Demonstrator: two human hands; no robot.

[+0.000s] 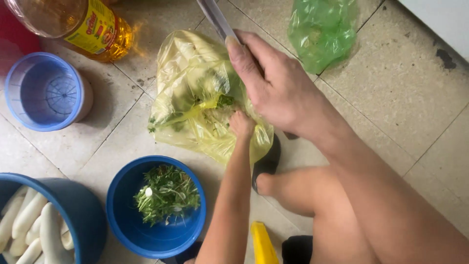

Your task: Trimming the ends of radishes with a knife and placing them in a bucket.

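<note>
Fingers [242, 123] inside yellow bag [195, 98], knife [217, 19] above

Translucent yellow bag [195, 98] at your fingertips, green herbs [222, 101] inside; beyond your knuckles, green bag [322, 32]; blue bowl [128, 222] below wrist.

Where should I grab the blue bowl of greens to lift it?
Take the blue bowl by its bare rim on the left side, coming from above; the chopped greens sit in the middle, and the left hand and its forearm crowd the right side.

Bare tiles [391, 102] beyond green bag [322, 32]
</note>
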